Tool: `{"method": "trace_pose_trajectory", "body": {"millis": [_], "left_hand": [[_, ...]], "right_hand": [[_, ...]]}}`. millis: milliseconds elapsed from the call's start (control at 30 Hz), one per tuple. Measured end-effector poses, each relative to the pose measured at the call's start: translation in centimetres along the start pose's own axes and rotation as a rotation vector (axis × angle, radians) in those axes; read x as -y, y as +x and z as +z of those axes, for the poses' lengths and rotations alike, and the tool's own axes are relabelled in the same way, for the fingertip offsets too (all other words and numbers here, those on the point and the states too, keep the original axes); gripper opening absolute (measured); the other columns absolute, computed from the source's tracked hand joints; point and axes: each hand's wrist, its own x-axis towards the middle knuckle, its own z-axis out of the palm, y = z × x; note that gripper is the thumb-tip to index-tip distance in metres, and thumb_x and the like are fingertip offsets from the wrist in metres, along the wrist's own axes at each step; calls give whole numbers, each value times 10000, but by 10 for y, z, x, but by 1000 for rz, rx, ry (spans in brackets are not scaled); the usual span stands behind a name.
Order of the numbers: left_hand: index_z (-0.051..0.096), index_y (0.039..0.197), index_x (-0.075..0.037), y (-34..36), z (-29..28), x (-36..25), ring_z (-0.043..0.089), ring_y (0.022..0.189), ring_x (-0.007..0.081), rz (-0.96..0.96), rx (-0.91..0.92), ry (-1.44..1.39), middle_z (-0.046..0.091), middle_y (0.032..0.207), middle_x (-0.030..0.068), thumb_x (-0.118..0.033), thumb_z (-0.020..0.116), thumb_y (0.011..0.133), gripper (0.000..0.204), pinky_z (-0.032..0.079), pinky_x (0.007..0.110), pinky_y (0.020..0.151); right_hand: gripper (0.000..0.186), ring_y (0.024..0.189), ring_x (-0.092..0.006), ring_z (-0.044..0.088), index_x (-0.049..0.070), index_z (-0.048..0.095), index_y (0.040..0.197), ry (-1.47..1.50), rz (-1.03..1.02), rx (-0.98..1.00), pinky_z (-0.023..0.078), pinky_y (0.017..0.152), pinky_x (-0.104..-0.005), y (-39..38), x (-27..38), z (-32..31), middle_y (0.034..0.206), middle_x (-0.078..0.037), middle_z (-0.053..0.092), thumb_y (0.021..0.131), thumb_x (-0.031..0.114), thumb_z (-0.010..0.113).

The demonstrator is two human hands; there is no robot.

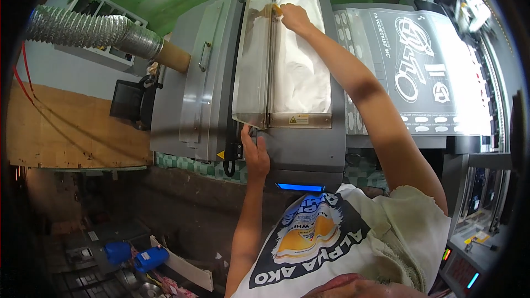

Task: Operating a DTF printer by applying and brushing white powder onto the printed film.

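In the upper middle, my right hand (296,18) is closed around a small orange-yellow piece (276,9), whose kind I cannot make out. It is at the far part of a rectangular trough of white powder (301,72) in a grey machine (298,152). A clear cover (253,72) stands tilted up along the trough's left side. Below the cover's near corner, my left hand (256,155) is raised with fingers stretched out and apart. Its fingertips reach the cover's lower edge; whether they press on it is not plain.
Left of the trough is a grey metal housing (182,99) with a handle (205,57) and a silver flexible duct (94,28). Printed film (386,72) lies on the right, beside a brightly lit machine frame (497,94). Blue containers (150,259) stand at lower left.
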Motion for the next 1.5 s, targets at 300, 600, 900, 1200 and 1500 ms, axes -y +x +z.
{"method": "trace_pose_trajectory", "body": {"millis": [300,600,900,1200,1500], "left_hand": [[414,1468,67,-3,-7,-3,477,1356,400,38,-43,108,499,1432,257,-535,434,1083,715,336,461,1161],[425,1459,67,1,4,5,488,1340,392,72,-45,77,510,1410,250,-590,450,1061,768,350,455,1146],[414,1471,51,1,-3,-3,483,1339,405,38,-41,77,500,1407,255,-590,461,1057,765,344,461,1150],[413,1487,11,-1,-9,-11,455,1374,406,30,-21,22,493,1422,254,-619,438,1049,768,321,485,1170],[402,1489,26,2,-11,0,445,1369,418,101,2,-55,482,1431,254,-494,456,1079,665,316,499,1171]], "right_hand": [[198,953,-433,722,1,745,950,41,37,107,574,796,-526,56,-1,8,1028,-254,741,860,144,642],[416,1082,-416,716,39,747,1134,50,322,81,562,933,-498,103,-85,9,1142,-250,740,829,313,677],[512,1192,-395,684,51,747,1219,6,409,276,536,991,-505,67,-57,-19,1269,-205,721,801,321,625],[455,902,-465,714,-31,759,970,-142,-93,476,559,795,-526,41,-30,-24,1014,-287,732,915,406,645],[384,1101,-405,718,31,759,1150,-314,147,587,566,938,-500,-54,63,-64,1196,-230,734,909,260,568]]}}
